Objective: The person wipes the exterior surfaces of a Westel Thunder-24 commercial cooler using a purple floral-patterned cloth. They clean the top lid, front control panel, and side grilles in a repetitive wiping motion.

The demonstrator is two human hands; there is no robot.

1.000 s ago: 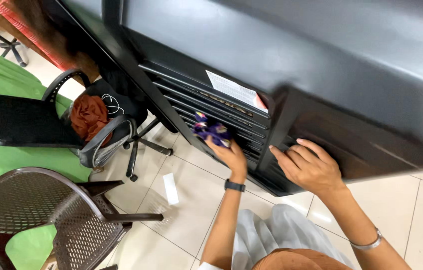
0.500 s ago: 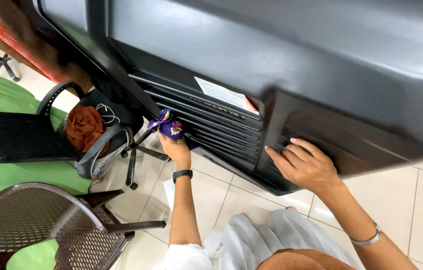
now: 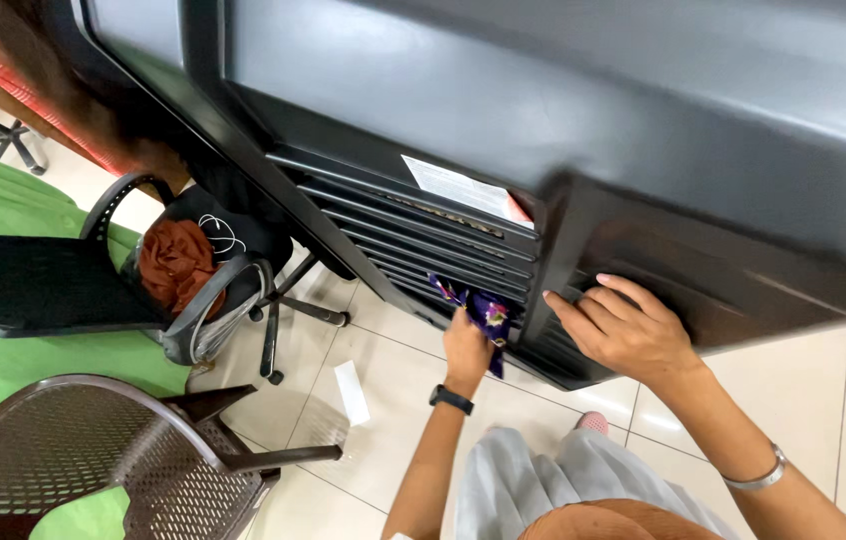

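Observation:
My left hand [image 3: 465,350] grips a purple patterned cloth [image 3: 488,312] and presses it against the ribbed vent slats [image 3: 413,240] on the back of a large black television casing [image 3: 583,120]. A dark watch sits on that wrist. Flat on the casing's lower right edge rests my right hand [image 3: 628,330], fingers spread and holding nothing, beside a raised vertical ridge. A silver bracelet circles its wrist. A white sticker [image 3: 463,188] is stuck above the slats.
A black office chair [image 3: 63,285] with rust-coloured fabric [image 3: 175,262] and a white cable on it stands at left. A brown perforated plastic chair [image 3: 73,465] is at lower left. A slip of white paper [image 3: 351,392] lies on the pale floor tiles. Green matting covers the left floor.
My left hand with the cloth swept left along the slats, then came back right and lower, close to my right hand. The right hand stayed pressed on the casing.

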